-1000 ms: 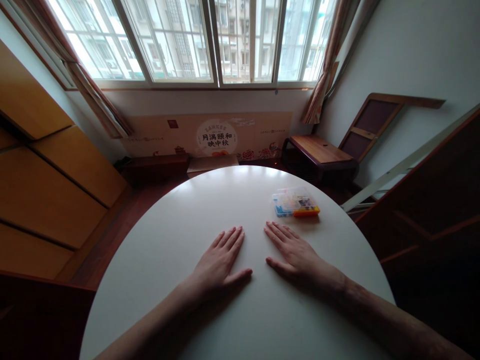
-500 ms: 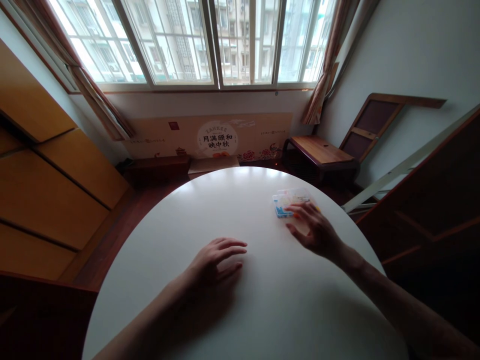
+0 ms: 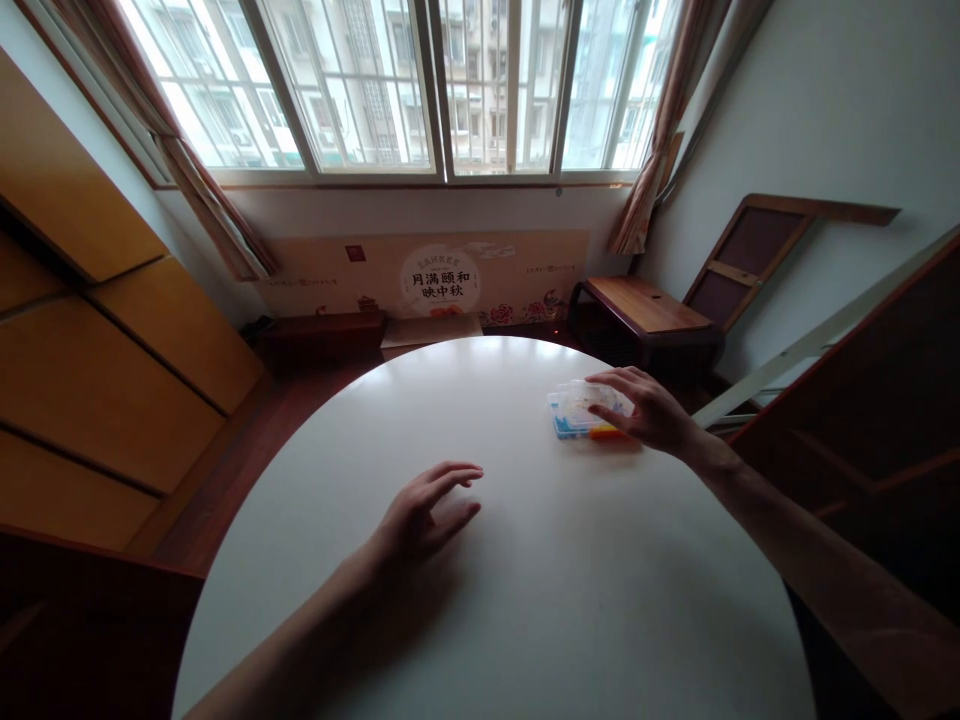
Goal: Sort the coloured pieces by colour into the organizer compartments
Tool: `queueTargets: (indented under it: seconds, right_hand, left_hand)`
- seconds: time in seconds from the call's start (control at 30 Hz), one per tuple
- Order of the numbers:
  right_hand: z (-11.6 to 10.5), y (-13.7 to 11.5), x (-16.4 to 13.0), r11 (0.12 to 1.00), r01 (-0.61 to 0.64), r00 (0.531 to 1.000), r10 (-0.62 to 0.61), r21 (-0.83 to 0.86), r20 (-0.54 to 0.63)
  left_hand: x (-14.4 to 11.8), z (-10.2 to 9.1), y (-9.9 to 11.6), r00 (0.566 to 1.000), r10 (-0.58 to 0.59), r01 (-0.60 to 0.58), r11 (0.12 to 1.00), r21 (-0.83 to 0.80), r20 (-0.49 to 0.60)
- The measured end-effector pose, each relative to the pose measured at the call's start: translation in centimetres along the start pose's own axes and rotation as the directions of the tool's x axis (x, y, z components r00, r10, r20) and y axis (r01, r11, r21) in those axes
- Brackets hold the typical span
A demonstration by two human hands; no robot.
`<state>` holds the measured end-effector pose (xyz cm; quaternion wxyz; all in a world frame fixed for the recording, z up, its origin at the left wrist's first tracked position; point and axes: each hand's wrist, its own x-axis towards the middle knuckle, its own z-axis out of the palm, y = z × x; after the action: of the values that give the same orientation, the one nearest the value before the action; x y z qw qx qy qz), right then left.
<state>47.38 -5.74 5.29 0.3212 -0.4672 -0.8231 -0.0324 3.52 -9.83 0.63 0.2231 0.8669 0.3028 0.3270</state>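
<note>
On the far right of the white table (image 3: 570,580), the right hand (image 3: 643,408) is now over the clear case (image 3: 572,418)

Over there, things just changed: a second ago both palms were flat on the table, and now the right hand is up at the right part of the case, fingers and thumb spread apart. Can't tell if it's touching or just above. The case itself hasn't budged as far as I can see. Meanwhile the left hand (image 3: 421,508) has come up too, nearer and to the left, loosely curled with the thumb apart from the fingers, holding nothing. My read: handling the case is only at the reaching stage, no firm grip yet.
</note>
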Motion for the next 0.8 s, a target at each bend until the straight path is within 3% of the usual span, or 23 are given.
queueTargets:
  seconds: [0.1, 0.2, 0.33, 0.47, 0.6, 0.8]
  right_hand:
    - [1.5, -5.6, 0.0, 0.990, 0.023, 1.000, -0.023, 0.136, -0.005]
    - [4.9, -11.1, -0.2, 0.950, 0.032, 0.999, -0.041, 0.310, 0.023]
    - [9.5, -16.0, -0.3, 0.907, 0.018, 1.000, -0.016, 0.421, -0.008]
    - [11.6, -17.6, 0.2, 0.897, -0.003, 1.000, 0.011, 0.443, -0.014]
    - [11.9, -17.7, 1.0, 0.924, 0.033, 0.996, -0.060, 0.381, 0.059]
    - [12.5, -18.1, 1.5, 0.964, 0.090, 0.983, -0.127, 0.250, 0.136]
  left_hand:
    - [0.3, 0.3, 0.5, 0.994, -0.110, 0.109, 0.988, -0.109, -0.007]
    - [0.6, 0.8, 1.1, 0.984, -0.180, 0.179, 0.965, -0.192, 0.010]
    - [0.4, 1.3, 1.1, 0.950, -0.308, 0.279, 0.907, -0.316, -0.046]
    - [0.1, 1.2, 0.2, 0.891, -0.442, 0.352, 0.815, -0.461, -0.101]
    - [0.0, 1.1, -0.6, 0.895, -0.429, 0.316, 0.803, -0.505, -0.122]
    - [-0.2, 0.9, -0.5, 0.907, -0.413, 0.336, 0.828, -0.449, -0.084]
